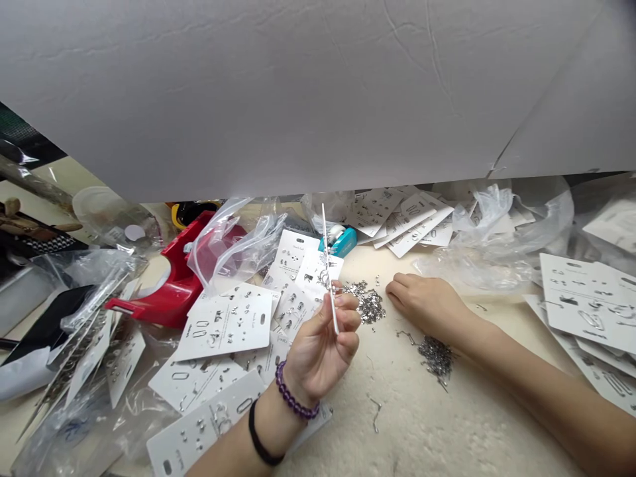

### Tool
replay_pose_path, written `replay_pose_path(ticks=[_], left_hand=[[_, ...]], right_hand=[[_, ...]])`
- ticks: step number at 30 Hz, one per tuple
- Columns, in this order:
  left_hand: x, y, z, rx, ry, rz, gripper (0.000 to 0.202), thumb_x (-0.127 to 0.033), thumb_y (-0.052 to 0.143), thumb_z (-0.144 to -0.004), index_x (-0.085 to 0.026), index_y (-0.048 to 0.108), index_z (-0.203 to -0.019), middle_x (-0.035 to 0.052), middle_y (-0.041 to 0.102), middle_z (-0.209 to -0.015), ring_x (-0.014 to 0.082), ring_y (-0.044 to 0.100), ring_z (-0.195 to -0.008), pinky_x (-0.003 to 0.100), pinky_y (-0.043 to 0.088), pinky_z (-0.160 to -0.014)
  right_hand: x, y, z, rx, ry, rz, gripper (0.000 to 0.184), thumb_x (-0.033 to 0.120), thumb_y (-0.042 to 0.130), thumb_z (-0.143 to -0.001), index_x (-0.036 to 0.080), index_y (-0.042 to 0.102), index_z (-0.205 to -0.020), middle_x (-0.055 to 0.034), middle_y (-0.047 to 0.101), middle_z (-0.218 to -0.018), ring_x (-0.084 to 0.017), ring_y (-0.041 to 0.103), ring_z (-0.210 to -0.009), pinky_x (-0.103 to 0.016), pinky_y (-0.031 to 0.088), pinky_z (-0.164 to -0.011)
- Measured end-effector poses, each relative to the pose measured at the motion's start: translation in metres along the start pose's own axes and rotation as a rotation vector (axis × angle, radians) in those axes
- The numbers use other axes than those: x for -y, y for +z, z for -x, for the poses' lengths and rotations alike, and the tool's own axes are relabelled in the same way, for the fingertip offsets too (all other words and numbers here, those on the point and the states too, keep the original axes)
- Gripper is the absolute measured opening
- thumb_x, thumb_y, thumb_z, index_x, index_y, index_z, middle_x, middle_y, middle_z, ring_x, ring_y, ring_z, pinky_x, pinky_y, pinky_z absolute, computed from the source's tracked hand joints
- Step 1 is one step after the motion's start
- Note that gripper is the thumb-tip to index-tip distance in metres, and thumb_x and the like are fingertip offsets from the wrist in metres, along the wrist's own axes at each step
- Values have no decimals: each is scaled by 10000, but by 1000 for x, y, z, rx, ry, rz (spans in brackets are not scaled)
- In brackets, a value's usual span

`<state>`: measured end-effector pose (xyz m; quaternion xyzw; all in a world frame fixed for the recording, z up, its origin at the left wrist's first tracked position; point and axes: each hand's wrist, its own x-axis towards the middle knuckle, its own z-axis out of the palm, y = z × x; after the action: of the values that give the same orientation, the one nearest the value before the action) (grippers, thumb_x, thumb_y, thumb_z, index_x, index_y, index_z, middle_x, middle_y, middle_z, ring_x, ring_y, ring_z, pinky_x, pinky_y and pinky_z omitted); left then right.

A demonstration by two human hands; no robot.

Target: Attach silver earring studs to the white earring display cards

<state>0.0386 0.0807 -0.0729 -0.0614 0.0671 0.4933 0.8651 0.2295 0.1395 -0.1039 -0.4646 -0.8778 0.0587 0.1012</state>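
My left hand [322,348] is closed on a white earring card [328,265], held upright and seen edge-on, with small metal pieces on it. A purple bead bracelet and a black band circle that wrist. My right hand [424,301] rests palm down on the cream table, fingers curled at a heap of small silver parts [368,301]. Whether those fingers pinch anything is hidden. A second heap of silver parts [437,354] lies beside my right wrist.
White earring cards [226,324] lie scattered left of my hands, more cards [589,298] at the right and back [407,225]. Clear plastic bags [233,242], a red object [173,285] and a teal item [342,242] sit behind. A large white sheet [318,93] hangs overhead.
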Motion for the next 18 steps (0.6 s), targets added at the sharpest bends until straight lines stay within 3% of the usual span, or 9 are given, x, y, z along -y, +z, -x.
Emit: replay_pose_path(ticks=[3, 6, 9, 12, 18], left_hand=[[1, -1, 0, 3, -14, -6, 216, -68, 562, -755, -188, 522, -930, -24, 533, -736, 53, 571, -593, 107, 473, -477], [4, -1, 0, -8, -35, -9, 211, -67, 595, -728, -182, 530, -893, -33, 539, -722, 54, 570, -576, 119, 480, -464], [9, -1, 0, -28, -23, -78, 196, -80, 629, -701, -175, 550, -853, -41, 535, -694, 59, 565, -551, 139, 489, -440], [13, -4, 0, -74, 1, -182, 155, -111, 642, -698, -160, 576, -830, -38, 549, -677, 63, 563, -535, 157, 493, -410], [17, -10, -1, -153, -20, -322, 182, -182, 704, -644, -113, 582, -760, -37, 528, -574, 56, 517, -472, 133, 446, -346]], right_hand=[[2, -2, -1, -45, 5, -74, 187, 128, 464, -815, 130, 561, -656, -40, 553, -666, -109, 455, -558, -234, 177, -452], [15, -14, 1, -103, 26, -202, 151, 164, 457, -837, 149, 574, -743, -22, 571, -708, -100, 493, -593, -206, 316, -482], [37, -30, 6, -204, 60, -600, 145, 218, 445, -871, 162, 561, -805, -10, 573, -729, -90, 527, -635, -186, 419, -540], [57, -41, 12, -280, 46, -971, 89, 207, 521, -828, 177, 588, -778, -5, 570, -726, -101, 537, -660, -203, 444, -566], [67, -36, 14, -276, 36, -991, 87, 138, 555, -800, 175, 631, -779, -4, 593, -730, -94, 548, -644, -216, 449, -592]])
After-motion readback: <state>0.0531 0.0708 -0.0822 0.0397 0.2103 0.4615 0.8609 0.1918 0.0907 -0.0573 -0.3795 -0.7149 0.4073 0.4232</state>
